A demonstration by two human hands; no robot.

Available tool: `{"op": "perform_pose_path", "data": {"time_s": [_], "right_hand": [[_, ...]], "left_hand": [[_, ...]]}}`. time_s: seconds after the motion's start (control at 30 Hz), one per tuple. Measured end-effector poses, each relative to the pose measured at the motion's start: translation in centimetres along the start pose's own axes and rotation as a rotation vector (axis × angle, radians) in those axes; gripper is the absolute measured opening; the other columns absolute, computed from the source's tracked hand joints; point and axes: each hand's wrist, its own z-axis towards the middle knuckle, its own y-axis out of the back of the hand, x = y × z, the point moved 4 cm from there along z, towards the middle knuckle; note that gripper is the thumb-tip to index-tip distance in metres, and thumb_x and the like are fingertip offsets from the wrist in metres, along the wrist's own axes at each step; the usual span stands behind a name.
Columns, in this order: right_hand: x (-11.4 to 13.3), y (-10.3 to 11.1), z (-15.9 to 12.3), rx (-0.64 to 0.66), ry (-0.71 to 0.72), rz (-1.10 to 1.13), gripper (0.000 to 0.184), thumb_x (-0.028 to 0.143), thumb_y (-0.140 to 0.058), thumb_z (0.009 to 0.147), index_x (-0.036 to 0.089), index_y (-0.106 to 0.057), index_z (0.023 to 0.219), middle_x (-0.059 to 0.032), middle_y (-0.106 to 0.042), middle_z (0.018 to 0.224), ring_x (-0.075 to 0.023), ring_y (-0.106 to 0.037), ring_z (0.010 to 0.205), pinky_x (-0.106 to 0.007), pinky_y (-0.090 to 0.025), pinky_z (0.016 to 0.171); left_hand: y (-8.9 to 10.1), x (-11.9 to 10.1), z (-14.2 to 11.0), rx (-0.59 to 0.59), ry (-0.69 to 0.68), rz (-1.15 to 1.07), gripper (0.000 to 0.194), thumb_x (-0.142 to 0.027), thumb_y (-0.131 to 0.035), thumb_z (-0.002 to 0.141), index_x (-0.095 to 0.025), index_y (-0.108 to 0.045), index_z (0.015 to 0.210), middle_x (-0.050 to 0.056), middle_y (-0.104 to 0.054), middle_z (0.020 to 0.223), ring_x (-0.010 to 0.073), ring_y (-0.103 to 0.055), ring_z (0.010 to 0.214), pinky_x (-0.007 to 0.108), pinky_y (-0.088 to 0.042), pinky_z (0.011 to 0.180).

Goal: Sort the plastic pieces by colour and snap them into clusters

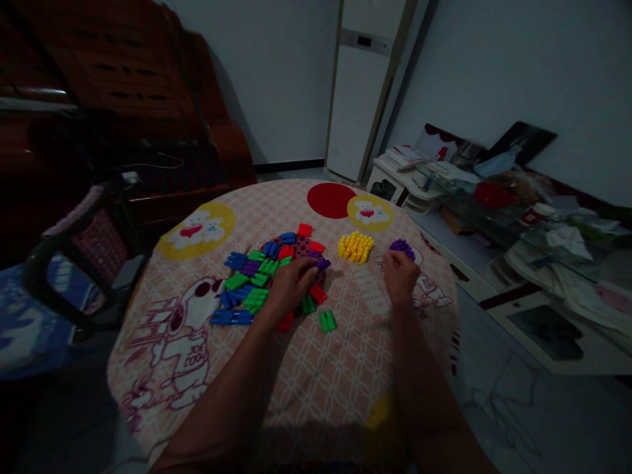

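Observation:
A mixed pile of plastic building blocks (257,279) in blue, green, red and purple lies on a patterned tablecloth. My left hand (291,283) reaches over the pile's right side, its fingers closed on a purple block (322,263). To the right, a tight cluster of yellow blocks (355,247) sits apart. Beyond it is a smaller group of purple blocks (402,247). My right hand (401,273) is closed just in front of that purple group; what its fingers hold, if anything, is hidden. A single green block (327,321) lies near the left forearm.
The round table's cloth (316,388) has cartoon prints. A chair (89,243) stands at the left, before a wooden bench (123,99). A white upright cabinet-like appliance (358,99) is at the back. On the right, a low cabinet (538,322) carries cluttered papers and bags.

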Motion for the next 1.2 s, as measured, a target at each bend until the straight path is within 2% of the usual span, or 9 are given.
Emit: {"op": "perform_pose_path", "data": {"time_s": [0.13,0.2,0.37,0.53,0.67,0.8,0.97,1.07,1.2], "right_hand": [[5.6,-4.0,-3.4,0.385,0.088,0.326,0.026,0.036,-0.058,0.087,0.017,-0.074,0.086,-0.0030,-0.071,0.076,-0.0151,-0.063,0.067,-0.026,-0.049,0.068],[7.2,-5.3,-4.9,0.513,0.090,0.445,0.024,0.035,-0.061,0.087,0.017,-0.075,0.095,-0.0025,-0.072,0.081,-0.0149,-0.065,0.070,-0.025,-0.051,0.068],[8.0,-6.0,-6.0,0.515,0.181,0.457,0.037,0.026,-0.065,0.087,0.018,-0.067,0.123,-0.0065,-0.073,0.102,-0.0170,-0.068,0.084,-0.028,-0.055,0.077],[8.4,-6.3,-6.7,0.567,0.454,0.211,0.038,0.022,-0.066,0.089,0.021,-0.064,0.127,-0.0106,-0.068,0.111,-0.0216,-0.065,0.101,-0.033,-0.053,0.090],[8.6,-6.6,-7.4,0.649,0.549,0.056,0.028,0.023,-0.059,0.095,0.021,-0.063,0.123,-0.0096,-0.067,0.108,-0.0211,-0.063,0.104,-0.031,-0.051,0.089],[9.0,-6.1,-7.4,0.616,0.570,-0.036,0.017,0.024,-0.054,0.098,0.018,-0.066,0.107,-0.0089,-0.066,0.099,-0.0199,-0.062,0.095,-0.029,-0.048,0.083],[8.7,-4.7,-5.8,0.502,0.519,0.003,0.012,0.023,-0.059,0.093,0.020,-0.070,0.097,-0.0061,-0.067,0.089,-0.0184,-0.061,0.086,-0.028,-0.047,0.078],[6.3,-3.3,-3.3,0.334,0.363,0.026,0.011,0.022,-0.061,0.088,0.018,-0.070,0.090,-0.0060,-0.069,0.086,-0.0182,-0.063,0.080,-0.028,-0.047,0.077],[1.2,-1.2,0.2,0.118,0.051,-0.035,0.015,0.024,-0.059,0.083,0.016,-0.071,0.087,-0.0068,-0.071,0.080,-0.0184,-0.063,0.071,-0.029,-0.046,0.071]], "left_hand": [[-0.2,0.0,-0.1,0.030,0.019,-0.081,0.031,-0.037,-0.050,0.093,-0.018,-0.071,0.105,0.004,-0.075,0.087,0.0196,-0.067,0.076,0.030,-0.049,0.069],[-0.3,0.2,-0.1,0.035,0.016,-0.112,0.030,-0.037,-0.051,0.094,-0.018,-0.071,0.103,0.003,-0.073,0.084,0.0185,-0.066,0.074,0.028,-0.047,0.067],[-0.5,0.4,-0.1,0.040,0.009,-0.144,0.028,-0.037,-0.053,0.093,-0.017,-0.072,0.098,0.003,-0.073,0.084,0.0178,-0.066,0.074,0.027,-0.046,0.067],[-0.8,0.8,-0.2,-0.004,0.122,-0.171,0.030,-0.037,-0.056,0.090,-0.017,-0.071,0.106,0.002,-0.071,0.076,0.0170,-0.062,0.065,0.026,-0.044,0.058],[-0.9,0.9,-0.2,-0.012,0.162,-0.221,0.030,-0.039,-0.055,0.090,-0.016,-0.071,0.102,0.003,-0.071,0.076,0.0176,-0.063,0.066,0.026,-0.046,0.059],[-1.0,0.1,-0.1,0.030,0.100,-0.246,0.028,-0.035,-0.051,0.092,-0.018,-0.072,0.099,0.005,-0.074,0.089,0.0185,-0.068,0.077,0.028,-0.051,0.069],[-1.2,-0.5,-0.3,0.056,0.081,-0.316,0.029,-0.032,-0.050,0.092,-0.017,-0.071,0.106,0.005,-0.075,0.091,0.0184,-0.069,0.078,0.029,-0.053,0.071],[-1.4,0.0,-0.3,0.049,0.107,-0.357,0.029,-0.033,-0.053,0.091,-0.017,-0.070,0.107,0.005,-0.075,0.090,0.0188,-0.069,0.077,0.029,-0.054,0.069],[-1.4,1.0,-0.3,0.014,0.143,-0.366,0.026,-0.033,-0.055,0.088,-0.018,-0.071,0.103,0.004,-0.074,0.083,0.0180,-0.068,0.071,0.027,-0.053,0.063]]}}
